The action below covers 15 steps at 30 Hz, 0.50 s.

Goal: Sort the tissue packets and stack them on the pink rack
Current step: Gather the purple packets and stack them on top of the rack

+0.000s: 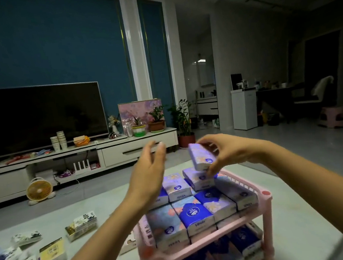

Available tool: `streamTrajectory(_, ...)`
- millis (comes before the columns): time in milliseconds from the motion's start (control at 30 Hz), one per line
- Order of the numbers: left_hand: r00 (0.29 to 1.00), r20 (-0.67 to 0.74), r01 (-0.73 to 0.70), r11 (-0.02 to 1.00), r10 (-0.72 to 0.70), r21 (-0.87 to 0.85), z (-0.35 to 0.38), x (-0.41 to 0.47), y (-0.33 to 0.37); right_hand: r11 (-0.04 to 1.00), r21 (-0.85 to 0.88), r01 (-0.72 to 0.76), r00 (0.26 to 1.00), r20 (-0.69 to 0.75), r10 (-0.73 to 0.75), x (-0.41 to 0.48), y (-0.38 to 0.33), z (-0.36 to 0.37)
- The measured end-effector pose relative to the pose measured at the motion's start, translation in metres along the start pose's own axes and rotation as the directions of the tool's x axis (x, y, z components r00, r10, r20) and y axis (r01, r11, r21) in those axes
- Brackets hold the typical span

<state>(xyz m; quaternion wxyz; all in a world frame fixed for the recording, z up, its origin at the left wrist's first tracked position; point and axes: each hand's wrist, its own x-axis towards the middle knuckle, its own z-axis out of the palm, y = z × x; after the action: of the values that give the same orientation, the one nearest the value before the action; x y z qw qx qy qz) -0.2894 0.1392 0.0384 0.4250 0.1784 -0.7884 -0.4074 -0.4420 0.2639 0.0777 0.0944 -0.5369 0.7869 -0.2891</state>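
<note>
Dim living room, dark television (38,116) beyond the hands. Under the right hand (234,151), a pink rack (264,196) on the table (299,222) holds rows of blue tissue packets (194,212). Right hand pinches one lilac packet (200,155) above them; left hand (147,173) beside it, fingers spread, holds nothing.

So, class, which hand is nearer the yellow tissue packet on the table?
Left. The left hand hovers up and right of the yellow packet; the right hand, holding a purple packet, is farther right.

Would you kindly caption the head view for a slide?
Right hand holds a purple tissue packet above the loaded pink rack; left hand hovers open.
</note>
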Motion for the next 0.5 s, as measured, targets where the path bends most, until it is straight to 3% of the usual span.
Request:
streamTrajectory(100,0.998,-0.046,0.039,0.99,-0.033,0.134,-0.019,-0.002,-0.021,0.982,0.049,-0.183,0.983,-0.023,0.184,0.004,0.035,-0.005)
streamTrajectory(200,0.983,-0.034,0.183,0.968,-0.18,0.171,-0.02,-0.007,-0.038,0.956,-0.075,-0.284,0.959,-0.004,0.285,0.01,0.053,0.001)
streamTrajectory(333,0.951,0.007,0.306,0.941,-0.31,0.145,-0.01,-0.006,-0.051,0.944,-0.124,-0.305,0.947,0.065,0.315,0.017,0.048,0.01)
streamTrajectory(500,0.945,0.009,0.322,0.935,-0.327,0.147,0.0,-0.006,-0.055,0.966,0.025,-0.258,0.963,0.089,0.255,0.02,0.047,0.019)
